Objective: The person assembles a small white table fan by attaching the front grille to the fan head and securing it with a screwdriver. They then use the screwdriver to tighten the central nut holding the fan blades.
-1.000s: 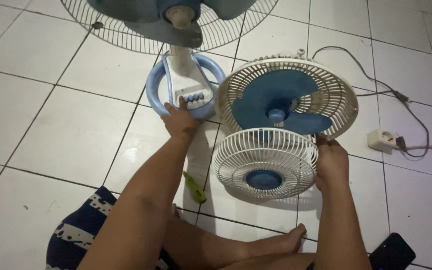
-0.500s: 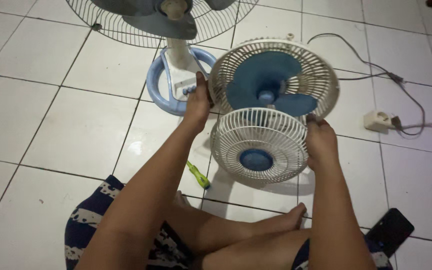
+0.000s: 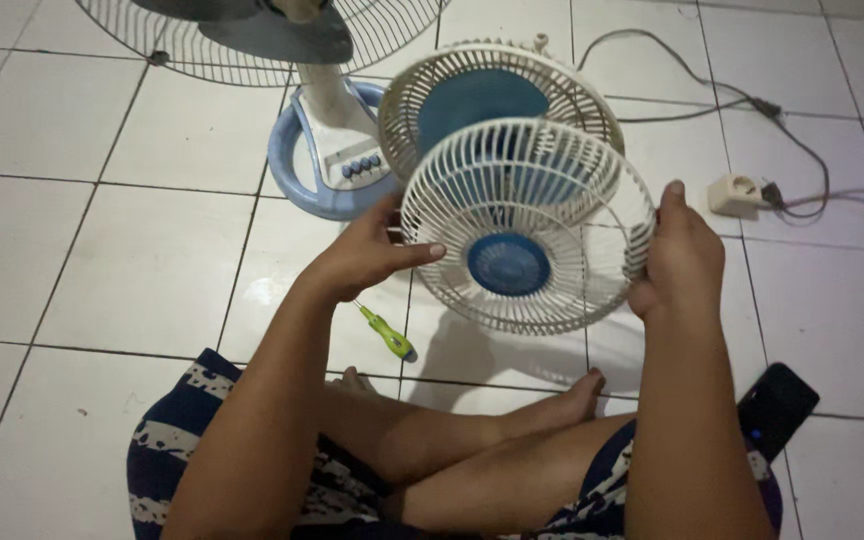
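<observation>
Head view | left hand [image 3: 362,255] grips grille [image 3: 525,225] rim | right hand [image 3: 685,262] grips opposite rim

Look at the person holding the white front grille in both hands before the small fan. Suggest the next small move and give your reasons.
Probably ease the front grille back against the rear guard and align their rims. The left hand and right hand grip its opposite edges, and it stands tilted just before the blue blades, apparently not yet seated.

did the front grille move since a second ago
Yes. The front grille has been lifted off the floor, now covering the small fan, held by both hands.
</observation>
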